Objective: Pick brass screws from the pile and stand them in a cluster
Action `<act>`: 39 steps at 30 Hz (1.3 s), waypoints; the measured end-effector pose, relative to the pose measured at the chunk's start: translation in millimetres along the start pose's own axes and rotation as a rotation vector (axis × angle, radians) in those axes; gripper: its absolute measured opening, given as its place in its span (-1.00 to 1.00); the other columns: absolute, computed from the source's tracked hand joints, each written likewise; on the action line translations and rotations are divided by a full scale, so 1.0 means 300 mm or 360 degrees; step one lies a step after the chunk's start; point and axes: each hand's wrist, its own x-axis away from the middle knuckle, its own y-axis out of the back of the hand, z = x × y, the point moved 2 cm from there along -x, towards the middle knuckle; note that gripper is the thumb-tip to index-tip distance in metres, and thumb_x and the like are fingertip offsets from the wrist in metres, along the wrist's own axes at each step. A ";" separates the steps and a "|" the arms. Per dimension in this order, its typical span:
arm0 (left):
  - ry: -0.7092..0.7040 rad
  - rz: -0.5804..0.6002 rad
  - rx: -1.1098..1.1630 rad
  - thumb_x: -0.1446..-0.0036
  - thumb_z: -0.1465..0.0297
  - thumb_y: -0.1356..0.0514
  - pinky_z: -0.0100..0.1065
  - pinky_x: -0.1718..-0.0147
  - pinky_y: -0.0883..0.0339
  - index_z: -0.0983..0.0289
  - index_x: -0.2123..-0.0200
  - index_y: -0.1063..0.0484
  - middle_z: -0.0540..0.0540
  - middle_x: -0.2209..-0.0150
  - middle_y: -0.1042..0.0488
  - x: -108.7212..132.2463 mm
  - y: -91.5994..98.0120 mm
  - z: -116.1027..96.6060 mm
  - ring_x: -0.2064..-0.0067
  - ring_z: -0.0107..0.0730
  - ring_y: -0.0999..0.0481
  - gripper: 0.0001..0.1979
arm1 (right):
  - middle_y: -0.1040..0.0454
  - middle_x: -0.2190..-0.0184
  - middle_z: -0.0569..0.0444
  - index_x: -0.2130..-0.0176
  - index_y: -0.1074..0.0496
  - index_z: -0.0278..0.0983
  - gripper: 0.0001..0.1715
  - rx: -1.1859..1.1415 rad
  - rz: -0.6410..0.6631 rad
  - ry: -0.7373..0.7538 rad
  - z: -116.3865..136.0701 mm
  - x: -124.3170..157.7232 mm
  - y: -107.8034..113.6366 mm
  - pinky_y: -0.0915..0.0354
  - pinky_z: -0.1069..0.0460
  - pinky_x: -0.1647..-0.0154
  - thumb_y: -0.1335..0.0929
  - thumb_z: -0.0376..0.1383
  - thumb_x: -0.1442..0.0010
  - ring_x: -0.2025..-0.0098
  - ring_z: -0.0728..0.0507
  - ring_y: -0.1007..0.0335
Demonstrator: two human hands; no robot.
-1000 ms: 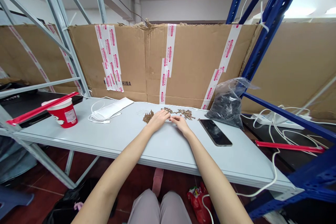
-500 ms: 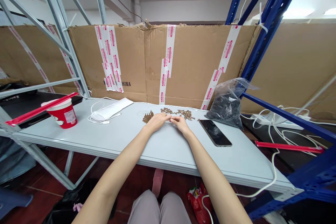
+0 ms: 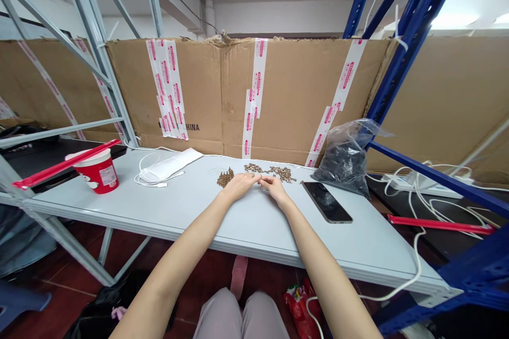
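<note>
My left hand [image 3: 240, 185] and my right hand [image 3: 272, 186] meet fingertip to fingertip over the middle of the grey shelf table [image 3: 254, 228]. Both have their fingers pinched together; whatever is between them is too small to make out. Against the left hand's outer side lies a cluster of small brown-gold pointed pieces [image 3: 225, 177]. Behind the hands are a small heap of brown-gold pieces [image 3: 252, 168] and a wider heap [image 3: 282, 173]. Faint clear bits [image 3: 215, 170] lie left of the pointed pieces.
A dark phone [image 3: 326, 202] lies right of my hands, with a clear bag of black material [image 3: 344, 161] behind it. To the left are a white packet [image 3: 170, 165] with a cable and a red cup [image 3: 98, 174]. A cardboard wall [image 3: 294, 100] closes the back.
The view has shifted very slightly. Both hands remain in nearly the same place, with only small finger movement where they meet.
</note>
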 end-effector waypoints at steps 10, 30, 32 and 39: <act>-0.0003 -0.0040 -0.0165 -0.22 0.43 0.08 -0.38 0.33 -0.20 0.26 0.19 -0.25 0.08 0.39 -0.38 -0.010 -0.005 -0.002 0.35 -0.37 -0.40 -0.84 | -0.49 0.50 0.07 0.52 -0.47 -0.30 -0.77 -0.0042 0.0068 -0.0028 0.001 0.005 -0.005 -0.19 -0.04 0.16 -0.41 -0.19 0.24 0.38 -0.09 -0.34; 0.0022 0.0049 -0.0195 -0.24 0.31 0.11 -0.39 0.38 -0.22 0.28 0.19 -0.23 0.09 0.36 -0.38 -0.005 -0.001 0.002 0.36 -0.37 -0.43 -0.79 | -0.50 0.45 0.05 0.46 -0.47 -0.32 -0.70 0.0013 0.0158 -0.0014 -0.008 0.004 -0.011 -0.16 -0.04 0.14 -0.39 -0.14 0.17 0.34 -0.11 -0.34; 0.0001 0.0068 -0.0187 -0.25 0.39 0.12 -0.41 0.39 -0.22 0.25 0.15 -0.22 0.08 0.34 -0.38 -0.002 0.003 0.002 0.38 -0.40 -0.43 -0.81 | -0.49 0.45 0.05 0.47 -0.47 -0.31 -0.72 0.0030 0.0134 -0.0018 -0.013 0.000 -0.009 -0.16 -0.05 0.15 -0.38 -0.14 0.15 0.33 -0.11 -0.34; -0.0037 0.0019 -0.0221 -0.22 0.44 0.08 -0.39 0.35 -0.22 0.25 0.21 -0.27 0.10 0.36 -0.38 0.000 0.007 0.008 0.35 -0.37 -0.42 -0.84 | -0.49 0.44 0.04 0.46 -0.47 -0.31 -0.72 0.0021 0.0173 0.0034 -0.014 0.003 -0.013 -0.15 -0.05 0.11 -0.39 -0.15 0.15 0.32 -0.11 -0.34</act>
